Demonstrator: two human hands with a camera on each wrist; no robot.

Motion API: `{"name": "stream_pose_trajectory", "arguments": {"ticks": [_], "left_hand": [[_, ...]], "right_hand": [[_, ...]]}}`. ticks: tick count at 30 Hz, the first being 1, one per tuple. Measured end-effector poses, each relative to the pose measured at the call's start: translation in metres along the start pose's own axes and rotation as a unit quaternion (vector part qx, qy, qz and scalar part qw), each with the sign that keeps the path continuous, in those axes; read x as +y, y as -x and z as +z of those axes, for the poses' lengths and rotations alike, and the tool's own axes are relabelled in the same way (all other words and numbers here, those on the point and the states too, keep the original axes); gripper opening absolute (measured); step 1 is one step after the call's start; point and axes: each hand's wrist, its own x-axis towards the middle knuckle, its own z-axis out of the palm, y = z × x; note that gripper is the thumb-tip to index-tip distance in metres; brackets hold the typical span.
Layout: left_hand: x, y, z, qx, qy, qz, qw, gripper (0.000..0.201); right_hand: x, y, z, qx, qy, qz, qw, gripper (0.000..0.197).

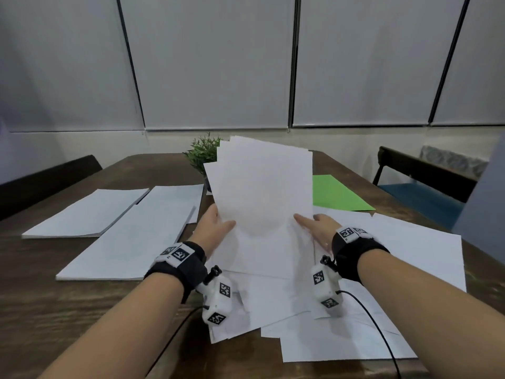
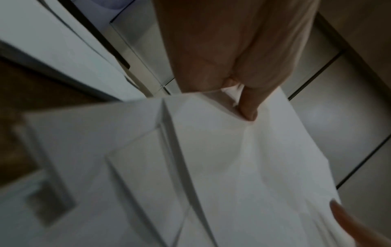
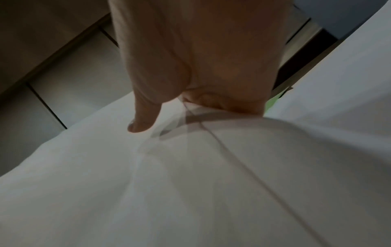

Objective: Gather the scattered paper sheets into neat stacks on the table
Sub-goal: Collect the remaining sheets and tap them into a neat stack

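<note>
Paper sheets [image 1: 262, 187], thin, white and uneven-edged, stand pinched between both hands' fingers. Left hand [image 1: 216, 228] and right hand [image 1: 318, 228] grip opposite edges above flat loose sheets [image 1: 410, 258] on the wooden worktop [image 1: 54, 310].

No words or numbers to read here — only black-and-white square marker codes on the wrist bands [image 1: 179, 254].

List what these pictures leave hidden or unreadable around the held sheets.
- Head view: the held sheets hide the fingers of the left hand and right hand behind them, and most of the plant, pot included.
- Sheet count: edges overlap, uncountable.
- Left wrist view: loose sheets below are blurred.
- Right wrist view: the green sheet is a sliver beside the hand.
</note>
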Motion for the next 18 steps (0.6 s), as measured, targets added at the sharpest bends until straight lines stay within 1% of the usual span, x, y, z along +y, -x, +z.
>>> {"name": "stream_pose_trajectory", "arguments": {"ticks": [1, 2, 3, 5, 8, 10, 13, 14, 16, 18], "left_hand": [[0.007, 0.001, -0.005, 0.0, 0.021, 0.018, 1.0, 0.035], [0.012, 0.0, -0.009, 0.004, 0.037, 0.034, 0.999, 0.036], [0.02, 0.0, -0.013, 0.006, 0.049, 0.053, 0.997, 0.038], [0.034, -0.002, -0.02, 0.024, 0.058, 0.095, 0.994, 0.042], [0.059, -0.003, -0.026, 0.066, 0.055, 0.142, 0.986, 0.044], [0.07, -0.006, -0.029, 0.097, 0.063, 0.156, 0.981, 0.045], [0.077, -0.009, -0.037, 0.156, 0.024, 0.147, 0.976, 0.07], [0.076, -0.011, -0.041, 0.171, 0.009, 0.157, 0.973, 0.07], [0.073, -0.013, -0.048, 0.195, -0.017, 0.186, 0.963, 0.055], [0.07, -0.013, -0.051, 0.195, -0.016, 0.194, 0.961, 0.045]], "right_hand": [[-0.011, 0.007, 0.0, 0.007, -0.049, -0.034, 0.998, 0.05], [-0.023, 0.013, 0.001, 0.01, -0.094, -0.071, 0.993, 0.037], [-0.034, 0.015, 0.002, 0.019, -0.128, -0.101, 0.986, 0.031], [-0.057, 0.017, 0.005, 0.042, -0.168, -0.158, 0.972, 0.028], [-0.087, 0.024, 0.008, 0.058, -0.229, -0.21, 0.949, 0.032], [-0.104, 0.03, 0.008, 0.06, -0.254, -0.232, 0.937, 0.034], [-0.114, 0.035, 0.009, 0.06, -0.291, -0.233, 0.926, 0.038], [-0.113, 0.035, 0.009, 0.057, -0.295, -0.234, 0.925, 0.043], [-0.111, 0.035, 0.011, 0.045, -0.281, -0.233, 0.93, 0.052], [-0.109, 0.035, 0.014, 0.026, -0.269, -0.224, 0.936, 0.055]]}}
